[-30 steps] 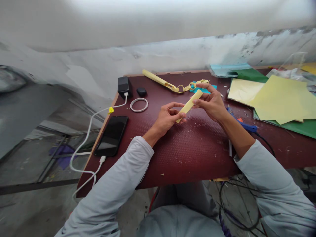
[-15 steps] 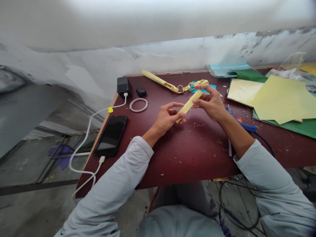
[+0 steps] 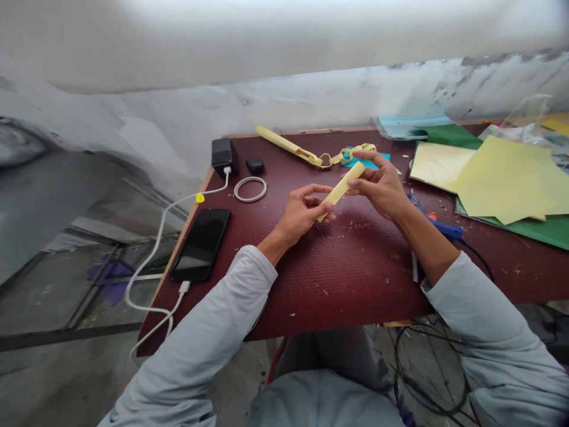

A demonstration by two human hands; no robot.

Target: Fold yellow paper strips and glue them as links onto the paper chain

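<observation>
Paper strip point(image 3: 341, 183): a narrow, pale yellow folded band, held slantwise just above the table, between the two hands.
Left hand point(image 3: 301, 212): fingertips pinched shut on the strip's lower end, thumb on top.
Right hand point(image 3: 381, 185): thumb and fingers closed on the upper end, index finger arched over it.
Handling: I judge it very light and limp; it looks folded double, which gives it a little stiffness. It would crease or tear easily and calls for a gentle pinch at the ends, as both hands now have it.
Paper chain point(image 3: 342, 155): linked yellow loops lying flat beyond the right hand, joined to a long yellow strip point(image 3: 280, 141) that runs toward the far left edge.
Table point(image 3: 338, 273): dark red, with a fine dimpled texture, dotted with small paper scraps.
Paper sheets point(image 3: 502, 175): flat yellow and green sheets stacked at the right, thin and matte.
Phone point(image 3: 201, 244): black, glossy slab near the left edge, with a white cable point(image 3: 155, 237) plugged in.
Coiled cable point(image 3: 250, 189): small white ring, well apart from the hands.
Blue tool point(image 3: 438, 226): partly hidden behind the right forearm; I cannot tell what it is.
</observation>
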